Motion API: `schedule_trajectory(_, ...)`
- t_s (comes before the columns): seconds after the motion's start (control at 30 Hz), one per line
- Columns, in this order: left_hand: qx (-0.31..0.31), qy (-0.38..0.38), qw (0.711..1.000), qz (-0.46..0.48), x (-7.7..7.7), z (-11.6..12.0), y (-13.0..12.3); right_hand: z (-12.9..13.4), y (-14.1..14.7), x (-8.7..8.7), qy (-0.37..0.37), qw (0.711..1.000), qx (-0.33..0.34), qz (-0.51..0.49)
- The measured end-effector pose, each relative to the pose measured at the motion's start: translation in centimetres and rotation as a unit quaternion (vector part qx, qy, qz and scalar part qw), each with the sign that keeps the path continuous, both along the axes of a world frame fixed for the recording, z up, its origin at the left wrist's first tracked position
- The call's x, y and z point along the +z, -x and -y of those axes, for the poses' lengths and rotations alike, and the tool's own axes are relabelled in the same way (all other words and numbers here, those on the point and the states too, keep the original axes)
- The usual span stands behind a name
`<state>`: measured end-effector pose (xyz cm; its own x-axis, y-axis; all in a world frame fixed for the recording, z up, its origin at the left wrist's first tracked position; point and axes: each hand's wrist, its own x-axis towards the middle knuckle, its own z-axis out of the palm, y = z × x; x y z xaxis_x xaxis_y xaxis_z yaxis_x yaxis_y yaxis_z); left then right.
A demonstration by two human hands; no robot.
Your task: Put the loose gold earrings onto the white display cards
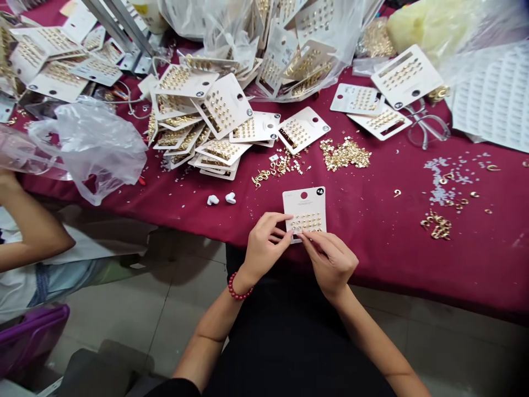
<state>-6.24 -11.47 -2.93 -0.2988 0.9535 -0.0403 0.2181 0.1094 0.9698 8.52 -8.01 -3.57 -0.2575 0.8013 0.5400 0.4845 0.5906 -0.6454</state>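
Observation:
A white earring card (305,205) with rows of small gold studs lies at the table's front edge. My left hand (266,245) grips its left side between thumb and fingers; a red bead bracelet (239,286) circles that wrist. At the card's lower edge, the thumb and forefinger of my right hand (333,262) are pinched together by the bottom row. Whatever is in that pinch is too small to make out. Beyond the card lie a pile of tiny gold pieces (346,154) and a smaller heap of gold parts (281,165).
Stacked earring cards (223,107) and a plastic bag (289,66) of more cards stand behind. Two white earbuds (230,198) lie left; glasses (427,128), clear bits (440,182) and gold hooks (437,225) lie right. Another person's arm (28,231) is at far left.

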Motion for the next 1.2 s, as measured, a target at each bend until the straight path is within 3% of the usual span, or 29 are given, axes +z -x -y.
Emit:
schedule_trajectory(0.83, 0.007, -0.018, 1.0, -0.012, 0.01, 0.25, 0.02, 0.43, 0.07, 0.13, -0.02, 0.999, 0.003, 0.029)
schedule_trajectory(1.2, -0.015, -0.013, 0.998, 0.055, 0.01, 0.42, 0.22, 0.14, 0.16, -0.2, -0.025, 0.998, 0.019, 0.06)
